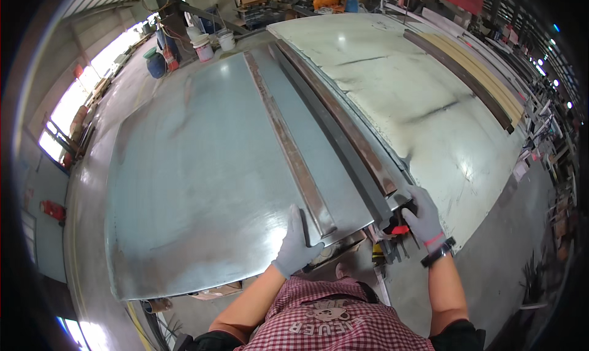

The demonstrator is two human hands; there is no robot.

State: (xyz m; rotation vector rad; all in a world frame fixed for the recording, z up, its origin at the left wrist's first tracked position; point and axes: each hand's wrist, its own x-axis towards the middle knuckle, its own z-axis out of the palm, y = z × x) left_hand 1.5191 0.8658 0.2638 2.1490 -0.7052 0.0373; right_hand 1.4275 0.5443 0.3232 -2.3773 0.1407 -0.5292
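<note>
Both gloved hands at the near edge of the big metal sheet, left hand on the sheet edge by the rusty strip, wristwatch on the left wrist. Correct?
Not quite: the head view shows the wristwatch on the right wrist, not the left. The rest holds: left hand on the near edge of the metal sheet by the rusty strip, right hand gloved too.

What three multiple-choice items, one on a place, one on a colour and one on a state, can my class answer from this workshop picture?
1. Where does the left hand rest?
A on the near edge of the metal sheet
B on a bucket
C on the floor

2. What colour are the gloves?
A grey
B yellow
C black

3. How does the rusty strip lie?
A flat on the sheet
B upright
C rolled up

Answers: 1 A, its fingers lie over the sheet's edge; 2 A, both hands, the right hand too, wear grey; 3 A, it lies lengthwise on the sheet.
</note>
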